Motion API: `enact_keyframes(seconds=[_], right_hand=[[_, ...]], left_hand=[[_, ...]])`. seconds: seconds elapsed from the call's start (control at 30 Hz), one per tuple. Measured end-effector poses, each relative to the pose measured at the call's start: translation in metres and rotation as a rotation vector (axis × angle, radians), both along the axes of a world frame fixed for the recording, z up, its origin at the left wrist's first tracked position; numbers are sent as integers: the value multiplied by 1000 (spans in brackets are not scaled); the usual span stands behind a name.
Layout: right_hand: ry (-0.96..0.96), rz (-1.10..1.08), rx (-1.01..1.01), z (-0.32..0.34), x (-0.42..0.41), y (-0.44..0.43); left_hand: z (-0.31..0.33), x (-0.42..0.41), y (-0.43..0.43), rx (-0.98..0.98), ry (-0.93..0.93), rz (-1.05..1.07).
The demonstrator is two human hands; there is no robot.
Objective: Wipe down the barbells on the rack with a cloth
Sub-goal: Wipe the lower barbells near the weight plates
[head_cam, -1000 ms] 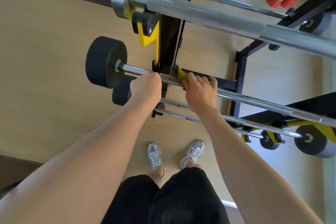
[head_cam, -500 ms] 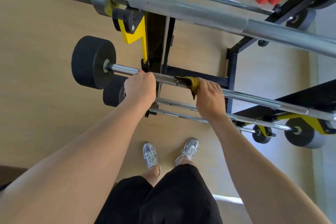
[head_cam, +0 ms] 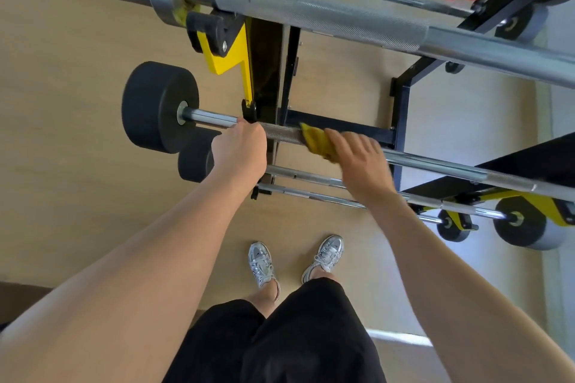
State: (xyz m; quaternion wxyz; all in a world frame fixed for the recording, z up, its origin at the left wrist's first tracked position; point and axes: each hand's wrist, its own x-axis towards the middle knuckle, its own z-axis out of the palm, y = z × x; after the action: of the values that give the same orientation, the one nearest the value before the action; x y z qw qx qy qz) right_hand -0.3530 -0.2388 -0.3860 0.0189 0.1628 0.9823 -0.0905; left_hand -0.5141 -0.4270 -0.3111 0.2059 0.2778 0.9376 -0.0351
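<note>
Rack [head_cam: 267,78], black steel uprights with yellow cradles, barbells carried crosswise. Top barbell [head_cam: 311,14], thick, matt silver, knurled: wiping cannot be told either way. Middle barbell [head_cam: 435,165], slim chrome with a dark knurled stretch and a black rubbery disc end weight [head_cam: 155,106]: judged to be under wiping, the task mid-course. Lower barbells [head_cam: 305,176], thin chrome rods: judged left to do. Left hand [head_cam: 239,149]: fingers clenched round the middle barbell beside the upright. Right hand [head_cam: 357,158]: fingers grasping the cloth [head_cam: 315,140], which is yellow, soft, bunched, and pressed on the knurling.
</note>
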Motion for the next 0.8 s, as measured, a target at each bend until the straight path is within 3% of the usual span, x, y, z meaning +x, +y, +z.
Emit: enact_keyframes(seconds=[0.1,0.23,0.47,0.57,0.8], right_hand=[[4,-171,120,-7,20,-3],[-165,-379,169,3,-36,-53],[-57,19,44,0,-121,-113],[17,47,73,-5,-116,-103],[-23,-5,105,-6,-31,-28]], left_hand=[[1,-2,-2,17,-24,7],[2,-2,-3,21,-29,22],[1,3,3,-20,-18,87],[-1,7,2,-42,-5,101],[-24,26,8,-111,37,102]])
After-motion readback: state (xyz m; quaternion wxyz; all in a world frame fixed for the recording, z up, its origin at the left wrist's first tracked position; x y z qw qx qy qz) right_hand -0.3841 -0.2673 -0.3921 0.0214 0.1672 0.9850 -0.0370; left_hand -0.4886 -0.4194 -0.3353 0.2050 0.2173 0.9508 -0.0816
